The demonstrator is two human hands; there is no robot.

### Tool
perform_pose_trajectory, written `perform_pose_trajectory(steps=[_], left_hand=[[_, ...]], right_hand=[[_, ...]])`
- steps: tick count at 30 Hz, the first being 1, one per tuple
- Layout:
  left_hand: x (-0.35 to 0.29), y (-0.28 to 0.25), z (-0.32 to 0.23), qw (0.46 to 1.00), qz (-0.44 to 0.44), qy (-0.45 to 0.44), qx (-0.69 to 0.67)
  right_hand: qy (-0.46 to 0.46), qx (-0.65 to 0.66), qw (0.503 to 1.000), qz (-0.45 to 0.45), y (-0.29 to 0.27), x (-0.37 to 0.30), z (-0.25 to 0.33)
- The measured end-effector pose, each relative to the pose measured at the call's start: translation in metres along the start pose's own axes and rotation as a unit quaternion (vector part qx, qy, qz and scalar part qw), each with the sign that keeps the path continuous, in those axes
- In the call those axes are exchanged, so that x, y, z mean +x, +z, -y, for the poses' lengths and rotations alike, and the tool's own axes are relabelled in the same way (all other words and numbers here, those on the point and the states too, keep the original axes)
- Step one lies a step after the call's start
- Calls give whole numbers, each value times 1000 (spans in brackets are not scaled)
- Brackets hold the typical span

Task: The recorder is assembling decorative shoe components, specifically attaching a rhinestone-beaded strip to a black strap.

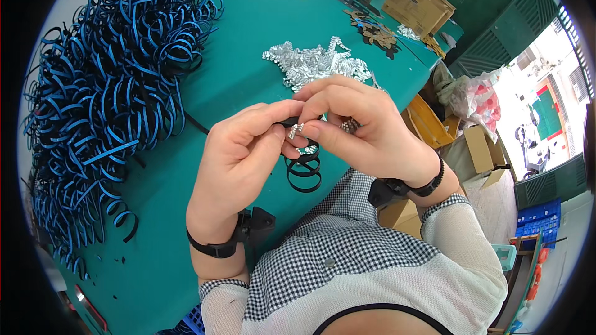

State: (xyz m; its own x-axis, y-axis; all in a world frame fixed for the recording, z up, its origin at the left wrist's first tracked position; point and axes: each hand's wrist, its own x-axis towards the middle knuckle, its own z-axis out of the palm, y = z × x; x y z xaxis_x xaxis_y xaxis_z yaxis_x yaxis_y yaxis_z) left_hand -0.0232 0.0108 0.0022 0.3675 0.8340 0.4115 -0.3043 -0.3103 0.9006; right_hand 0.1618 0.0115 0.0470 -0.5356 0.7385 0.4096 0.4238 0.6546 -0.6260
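Observation:
My left hand (234,152) and my right hand (366,125) meet over the near part of the table, fingertips almost touching. Between the left thumb and fingers is pinched a black coiled strip (303,181), whose loops hang below the fingers. The right thumb and forefinger close on a small ridged silver strip (295,130) lying against the black one; more of it shows inside the right palm. Fingers partly hide where the two strips meet. Just beyond my hands lies a heap of crinkled silver strips (320,65).
A tall heap of curled black-and-blue strips (124,87) covers the left of the green table (242,31). At the far right are brown and black cut pieces (375,36) and a cardboard box (417,7). A yellow crate (428,123) stands beyond the table's right edge.

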Motion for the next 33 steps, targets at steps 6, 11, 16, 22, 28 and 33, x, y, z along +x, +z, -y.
perform_pose_trajectory(steps=[6, 11, 16, 22, 28, 33], left_hand=[[3, 7, -8, 992, -76, -26, -96], [0, 7, -7, 985, -161, 29, 55], [-1, 5, -2, 991, -130, 16, 23], [-1, 7, 0, 988, -138, -10, -62], [-2, 10, -2, 982, -175, -29, -70], [-1, 13, 0, 980, -178, -15, -83]], right_hand=[[20, 60, 998, -14, 2, 0, -1], [29, 103, 993, -52, 3, 0, -5], [14, 118, 992, -52, 0, -2, -8], [2, 75, 997, -37, -4, -1, -5], [-67, 40, 996, -39, -4, 1, -3], [-21, 93, 994, -57, -4, -1, 9]])
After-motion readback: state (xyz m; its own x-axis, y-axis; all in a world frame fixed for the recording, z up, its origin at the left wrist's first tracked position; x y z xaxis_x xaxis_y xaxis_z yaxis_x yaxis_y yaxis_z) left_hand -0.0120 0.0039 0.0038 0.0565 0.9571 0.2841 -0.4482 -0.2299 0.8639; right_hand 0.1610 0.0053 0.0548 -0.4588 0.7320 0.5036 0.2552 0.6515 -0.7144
